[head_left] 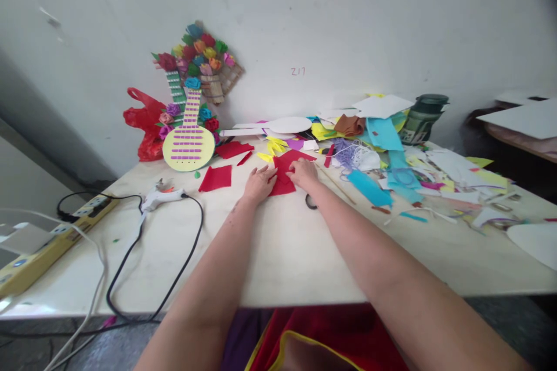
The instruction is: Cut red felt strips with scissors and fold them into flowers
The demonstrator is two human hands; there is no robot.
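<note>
Red crepe paper lies on the table between my hands, with creased, uneven edges. My left hand rests on its left edge, fingers stretched out and lying low. At the right side, my right hand has its fingers curled together in a pinch on the paper; its fingertips are partly hidden. A black ring-shaped roll sits just under my right wrist. Close behind the paper are yellow paper pieces. A thin stick lies right of my right hand.
More red pieces lie to the left, near a white glue gun with a black cord. A yellow power strip runs along the left edge. A paper guitar leans at the back. Blue strips, scraps and a green bottle fill the right.
</note>
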